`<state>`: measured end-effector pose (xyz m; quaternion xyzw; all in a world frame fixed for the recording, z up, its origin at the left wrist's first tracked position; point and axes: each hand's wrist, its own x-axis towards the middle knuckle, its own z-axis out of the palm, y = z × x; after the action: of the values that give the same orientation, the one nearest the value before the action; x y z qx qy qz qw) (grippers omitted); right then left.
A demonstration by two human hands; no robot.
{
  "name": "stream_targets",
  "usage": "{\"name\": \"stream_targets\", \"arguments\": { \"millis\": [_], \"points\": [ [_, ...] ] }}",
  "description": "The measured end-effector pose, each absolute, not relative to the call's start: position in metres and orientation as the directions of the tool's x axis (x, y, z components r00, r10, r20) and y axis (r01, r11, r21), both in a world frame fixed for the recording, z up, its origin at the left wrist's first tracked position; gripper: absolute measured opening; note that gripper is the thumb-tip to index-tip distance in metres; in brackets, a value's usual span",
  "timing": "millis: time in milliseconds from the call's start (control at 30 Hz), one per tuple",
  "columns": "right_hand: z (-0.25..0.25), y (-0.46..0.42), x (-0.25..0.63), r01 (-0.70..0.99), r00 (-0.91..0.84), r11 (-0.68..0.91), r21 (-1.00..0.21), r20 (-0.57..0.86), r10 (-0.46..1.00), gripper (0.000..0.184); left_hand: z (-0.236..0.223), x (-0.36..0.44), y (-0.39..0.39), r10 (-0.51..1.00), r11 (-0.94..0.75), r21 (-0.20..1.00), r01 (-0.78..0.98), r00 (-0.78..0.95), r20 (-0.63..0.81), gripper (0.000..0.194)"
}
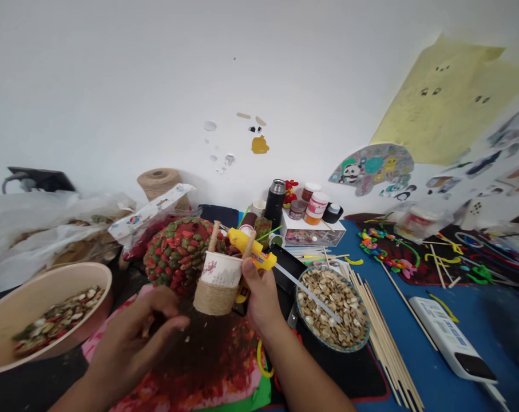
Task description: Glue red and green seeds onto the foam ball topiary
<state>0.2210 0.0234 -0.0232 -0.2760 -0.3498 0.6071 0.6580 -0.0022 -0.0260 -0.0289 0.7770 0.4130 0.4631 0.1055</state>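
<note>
My right hand [261, 292] is closed on a yellow glue gun [249, 247], and a long translucent glue stick sticks out of its back end. Just left of that hand is a white paper cup [222, 270] with a flower print, its lower half wound with twine. Two twine-wrapped sticks rise above the cup's rim. Whether fingers of the right hand also grip the cup is hidden. My left hand [141, 332] hovers left of the cup, apart from it, thumb and forefinger parted and nothing visible between them. Behind the cup sits a round vase [177, 252] covered with red and green shells.
A beige basin [100, 280] of shell pieces stands left. To the right are a basket [301, 317] of shells, wooden sticks [383, 332] and a white power strip [446, 332]. A black thermos [276, 200], jars and a twine spool [158, 182] line the wall.
</note>
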Motion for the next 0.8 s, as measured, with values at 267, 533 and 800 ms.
{"name": "stream_targets", "arguments": {
  "millis": [267,533,800],
  "points": [
    [-0.026,0.022,0.22,-0.634,0.014,0.096,-0.767,0.114,0.993,0.073,-0.012,0.013,-0.023,0.308,-0.728,-0.093,0.679,0.445,0.841,0.034],
    [-0.021,0.019,0.219,-0.635,-0.048,0.05,-0.771,0.104,0.993,0.078,-0.013,0.023,-0.01,0.154,-0.732,-0.336,0.592,0.624,0.766,0.047],
    [-0.027,0.018,0.216,-0.636,-0.061,0.042,-0.771,0.104,0.993,0.077,-0.009,0.01,-0.011,0.158,-0.76,-0.285,0.585,0.59,0.792,0.051]
  ]
}}
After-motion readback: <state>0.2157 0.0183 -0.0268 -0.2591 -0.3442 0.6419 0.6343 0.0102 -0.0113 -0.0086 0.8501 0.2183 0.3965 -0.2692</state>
